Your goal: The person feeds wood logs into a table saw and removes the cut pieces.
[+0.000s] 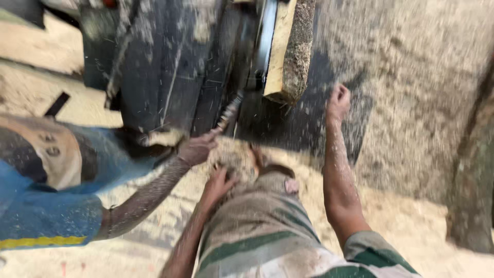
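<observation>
Scanning from the frame's left, I see a co-worker's hand (195, 149) by the sawdust heap (234, 159); my left hand (218, 184) rests released on it (centre frame); my right hand (338, 102), clenched, reaches near the bark-edged plank (288, 51) at upper centre.

Looked like a sawmill or a wood workshop. Had pale sawdust (411, 216) heaped all over the floor, across the bottom and right of the frame. Had a big dark machine (164, 67) in the upper middle, dusted with wood bits. Had a rough wooden slab (290, 51) with bark on one edge, sticking out at the top middle, beside a shiny metal strip (267, 36) that may have been a saw blade, too blurred to tell. Had wood dust stuck to arms and clothes too.
</observation>
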